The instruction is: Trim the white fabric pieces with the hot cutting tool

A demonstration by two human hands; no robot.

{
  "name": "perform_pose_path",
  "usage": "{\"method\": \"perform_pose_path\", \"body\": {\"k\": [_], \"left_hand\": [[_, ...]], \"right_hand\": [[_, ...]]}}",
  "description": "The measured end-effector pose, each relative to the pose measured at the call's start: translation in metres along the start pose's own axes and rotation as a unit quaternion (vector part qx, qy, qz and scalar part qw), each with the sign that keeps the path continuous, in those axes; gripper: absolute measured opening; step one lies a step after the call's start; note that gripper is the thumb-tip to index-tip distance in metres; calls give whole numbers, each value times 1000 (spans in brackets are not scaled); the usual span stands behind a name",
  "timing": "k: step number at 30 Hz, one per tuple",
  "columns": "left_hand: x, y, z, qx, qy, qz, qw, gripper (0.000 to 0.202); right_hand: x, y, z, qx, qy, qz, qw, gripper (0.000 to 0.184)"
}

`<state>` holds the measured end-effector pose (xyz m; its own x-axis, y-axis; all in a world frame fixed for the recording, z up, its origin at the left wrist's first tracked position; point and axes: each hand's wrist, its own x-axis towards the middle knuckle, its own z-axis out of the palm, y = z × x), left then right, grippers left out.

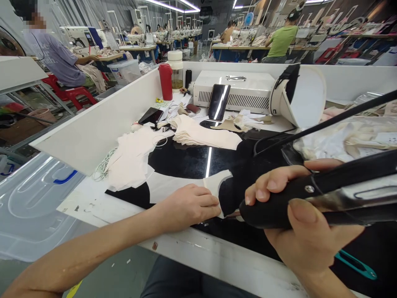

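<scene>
"Which way does the curved white panel (173, 187) lie from your grip?"

"From my right hand (310, 231) it lies to the left, toward the table's (178, 250) left edge. Its long axis runs roughly along the near edge, and its right end bends up toward the far edge."

"And which hand is nearer?"

"My left hand (192, 207): it rests right on the panel, over the right-hand part, fingers together and pressed down. My thumb is hidden, so I can't tell whether I'm pinching or only pressing."

"What about the right?"

"It's wrapped firmly around the black handheld tool (273, 209), thumb on the near side by the metal lever (353, 196). The tool lies almost level, its thin tip aimed left."

"So what does it all turn on?"

"That tip against the panel's lower right corner, I'd judge. The tip sits just beside the corner and close to my left fingertips; whether it touches, I can't make out."

"Where does the panel rest, exactly?"

"On the glossy black board (180, 159), close to the table's near edge, nearer to me than the cream stack (204, 134) and to the right of the loose off-white pieces (130, 159)."
</scene>
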<state>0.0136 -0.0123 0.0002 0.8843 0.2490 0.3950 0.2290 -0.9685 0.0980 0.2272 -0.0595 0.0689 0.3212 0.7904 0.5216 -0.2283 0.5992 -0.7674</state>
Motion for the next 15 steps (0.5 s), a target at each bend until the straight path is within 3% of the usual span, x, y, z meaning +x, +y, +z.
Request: {"method": "perform_pose_path", "body": {"k": [15], "left_hand": [[0,-3,0,-2,13,11,1000,23]], "right_hand": [[2,0,1,10,-1,-5,1000,42]]}}
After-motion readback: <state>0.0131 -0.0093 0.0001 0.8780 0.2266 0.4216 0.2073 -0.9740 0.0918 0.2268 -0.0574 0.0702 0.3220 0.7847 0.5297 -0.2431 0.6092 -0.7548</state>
